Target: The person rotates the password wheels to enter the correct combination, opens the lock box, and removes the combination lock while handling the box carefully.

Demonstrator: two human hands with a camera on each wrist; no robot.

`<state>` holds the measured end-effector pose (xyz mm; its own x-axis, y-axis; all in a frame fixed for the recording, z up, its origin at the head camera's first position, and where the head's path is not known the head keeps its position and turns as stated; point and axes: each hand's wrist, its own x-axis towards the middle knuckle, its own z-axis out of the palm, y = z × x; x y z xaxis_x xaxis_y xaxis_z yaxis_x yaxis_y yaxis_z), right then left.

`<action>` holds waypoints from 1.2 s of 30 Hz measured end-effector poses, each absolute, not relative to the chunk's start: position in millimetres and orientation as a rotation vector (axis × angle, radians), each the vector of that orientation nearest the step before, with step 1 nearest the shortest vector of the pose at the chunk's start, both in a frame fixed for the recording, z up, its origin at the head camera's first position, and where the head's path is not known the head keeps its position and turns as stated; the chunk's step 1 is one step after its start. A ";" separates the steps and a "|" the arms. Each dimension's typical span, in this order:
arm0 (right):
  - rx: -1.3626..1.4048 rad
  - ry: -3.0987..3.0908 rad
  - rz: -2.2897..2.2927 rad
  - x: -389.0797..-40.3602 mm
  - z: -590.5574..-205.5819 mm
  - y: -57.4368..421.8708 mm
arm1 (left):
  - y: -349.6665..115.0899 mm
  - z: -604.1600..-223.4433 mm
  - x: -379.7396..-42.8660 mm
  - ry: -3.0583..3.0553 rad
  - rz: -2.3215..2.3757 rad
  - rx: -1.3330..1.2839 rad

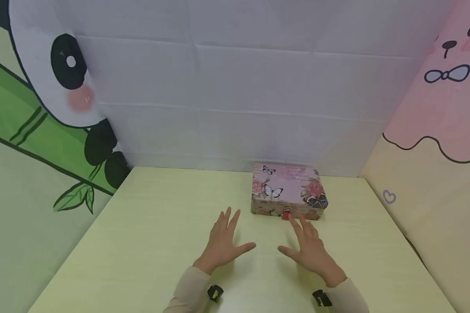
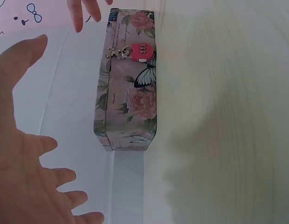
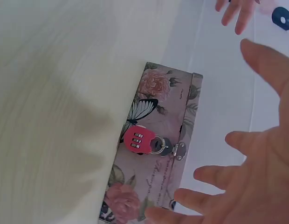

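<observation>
A pink box (image 1: 287, 182) with roses and butterflies stands on the pale table (image 1: 172, 226) near its back edge, lid down. From the clasp on its front hangs a red combination padlock (image 3: 139, 139) with three number wheels. My left hand (image 1: 224, 243) is in front of the box and to its left, fingers spread, holding nothing. Also spread and holding nothing, my right hand (image 1: 307, 245) is in front of the box, its fingertips overlapping the front edge by the padlock in the head view. The two thumbs point toward each other with a gap between them.
Behind the table hangs a creased white sheet (image 1: 235, 87). A panda and bamboo picture (image 1: 55, 100) covers the left wall, and a pink cartoon animal (image 1: 446, 104) the right wall. Small dark devices sit at the left wrist (image 1: 215, 293) and right wrist (image 1: 322, 298).
</observation>
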<state>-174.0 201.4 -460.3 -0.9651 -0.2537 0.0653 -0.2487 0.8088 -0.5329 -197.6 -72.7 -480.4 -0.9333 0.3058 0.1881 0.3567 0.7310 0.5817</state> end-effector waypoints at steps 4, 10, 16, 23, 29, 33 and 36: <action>-0.379 2.882 -1.065 -181.6 -462.2 208.9 | -60.2 -479.9 -202.9 -2.825 -1.205 -0.531; -0.245 2.792 -1.234 -192.5 -470.7 215.6 | -38.8 -479.7 -211.0 -2.746 -1.477 -0.470; -0.078 2.698 -1.384 -200.4 -480.8 214.9 | -18.3 -483.6 -221.1 -2.648 -1.665 -0.440; 0.067 2.605 -1.521 -210.1 -491.1 216.0 | 0.5 -495.4 -230.7 -2.549 -1.867 -0.362; 0.132 2.568 -1.618 -220.1 -495.1 215.8 | 13.4 -503.3 -238.6 -2.465 -2.012 -0.275; 0.156 2.524 -1.736 -227.2 -498.4 214.7 | 22.5 -508.7 -246.8 -2.433 -2.069 -0.209; 0.169 2.480 -1.833 -232.0 -502.0 213.4 | 28.6 -514.8 -254.1 -2.409 -2.128 -0.162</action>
